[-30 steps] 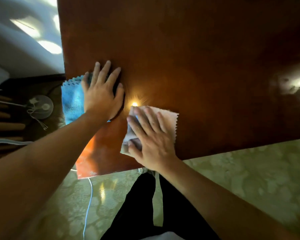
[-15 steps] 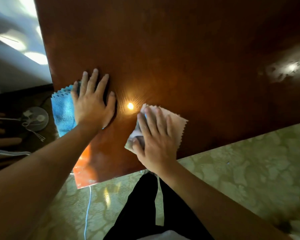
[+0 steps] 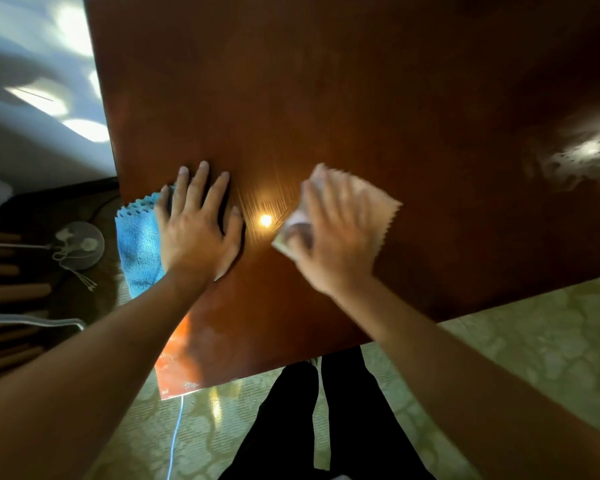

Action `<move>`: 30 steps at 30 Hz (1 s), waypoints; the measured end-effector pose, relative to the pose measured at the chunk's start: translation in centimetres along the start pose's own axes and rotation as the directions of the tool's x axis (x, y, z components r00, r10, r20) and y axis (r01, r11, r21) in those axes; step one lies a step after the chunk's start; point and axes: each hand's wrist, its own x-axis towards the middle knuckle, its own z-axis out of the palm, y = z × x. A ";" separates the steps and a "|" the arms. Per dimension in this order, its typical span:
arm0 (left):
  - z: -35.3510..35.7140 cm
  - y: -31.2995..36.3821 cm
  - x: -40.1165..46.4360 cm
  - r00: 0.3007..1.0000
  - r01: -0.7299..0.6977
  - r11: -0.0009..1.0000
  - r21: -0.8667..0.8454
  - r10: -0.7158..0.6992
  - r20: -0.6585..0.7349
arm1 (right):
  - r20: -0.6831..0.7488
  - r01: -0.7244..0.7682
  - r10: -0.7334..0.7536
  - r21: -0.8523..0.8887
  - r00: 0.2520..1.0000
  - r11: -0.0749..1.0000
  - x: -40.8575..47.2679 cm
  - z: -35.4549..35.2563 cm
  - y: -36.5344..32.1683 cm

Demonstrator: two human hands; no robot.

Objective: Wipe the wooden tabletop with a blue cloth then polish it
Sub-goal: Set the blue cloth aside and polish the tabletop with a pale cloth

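1. Wood is filling most of the view: one brown tabletop (image 3: pixel 361 98), glossy, is showing one small bright glint (image 3: pixel 265 220) between the hands and one paler smeared reflection (image 3: pixel 575 154) far to the right
2. Two cloths are lying on it: one blue cloth (image 3: pixel 137 244) at the left edge, partly hanging over it, and one pale cloth (image 3: pixel 368 206) well to its right
3. Two bare hands are in view. The left hand (image 3: pixel 196 230) is lying flat, fingers straight and spread, pressing the right part of the blue cloth onto the wood
4. The right hand (image 3: pixel 329 237) is blurring with motion; its fingers are lying over the pale cloth and its thumb is tucking a bunched corner at the near left, so it seems to be gripping that cloth, though the blur is leaving this uncertain
5. Two legs (image 3: pixel 326 420) in dark trousers are standing below the near table edge on a patterned greenish floor (image 3: pixel 534 358)
6. One thin blue cable (image 3: pixel 175 441) is trailing across the floor beneath the near left corner
7. One round white fan base (image 3: pixel 80 244) with a cord is sitting left of the table, beside several wooden rods (image 3: pixel 11 292)
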 end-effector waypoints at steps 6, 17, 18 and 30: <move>-0.1 0.2 0.1 1.000 0.010 1.000 -0.002 -0.010 0.001 | -0.017 0.178 -0.177 0.038 0.984 0.983 0.6 0.1 0.8; 0.0 0.2 0.0 1.000 0.011 1.000 0.028 -0.011 0.016 | 0.007 -0.111 0.112 -0.059 0.994 0.992 5.3 -0.9 1.3; -0.1 0.2 0.0 1.000 0.013 0.999 0.029 -0.013 0.013 | -0.001 -0.051 0.051 -0.045 0.999 0.998 5.4 -0.3 -0.7; -0.7 0.6 0.2 0.999 0.024 1.000 0.013 -0.024 0.043 | 0.033 -0.258 0.264 -0.125 0.964 0.958 11.4 -3.5 10.3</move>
